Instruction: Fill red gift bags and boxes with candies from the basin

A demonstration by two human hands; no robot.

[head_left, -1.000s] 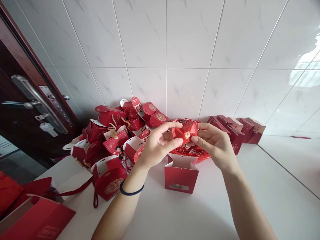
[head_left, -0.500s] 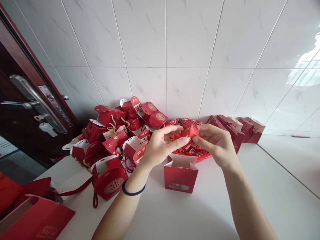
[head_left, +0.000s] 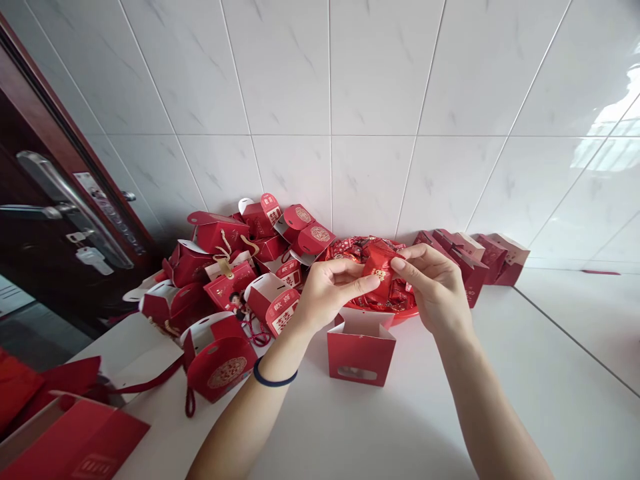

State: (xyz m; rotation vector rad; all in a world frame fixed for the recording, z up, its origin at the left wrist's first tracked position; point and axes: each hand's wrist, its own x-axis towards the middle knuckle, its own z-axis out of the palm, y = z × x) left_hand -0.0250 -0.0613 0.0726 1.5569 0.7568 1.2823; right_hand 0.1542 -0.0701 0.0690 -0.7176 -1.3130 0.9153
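Note:
Between my two hands is a red wrapped candy (head_left: pixel 379 272) with gold print on its shiny wrapper. My left hand (head_left: pixel 327 293) pinches its left side, and my right hand (head_left: pixel 434 283) grips its upper right corner with thumb and fingers. Just behind and below sits a red basin (head_left: pixel 411 313) heaped with red wrapped sweets (head_left: pixel 345 248). In front of the basin a small red box (head_left: pixel 361 355) stands upright with its top open and a clear window low on its front; its inside is mostly out of sight.
Many red gift boxes (head_left: pixel 227 360) with cord handles lie piled on the left of the white table (head_left: pixel 400 427). A row of red boxes (head_left: pixel 503 257) stands on the right against the tiled wall (head_left: pixel 370 167). A dark door (head_left: pixel 50 193) with keys in its lock is at far left.
The candy has been turned from lying sideways to more upright, so its gold print now faces me. My left hand has shifted slightly right.

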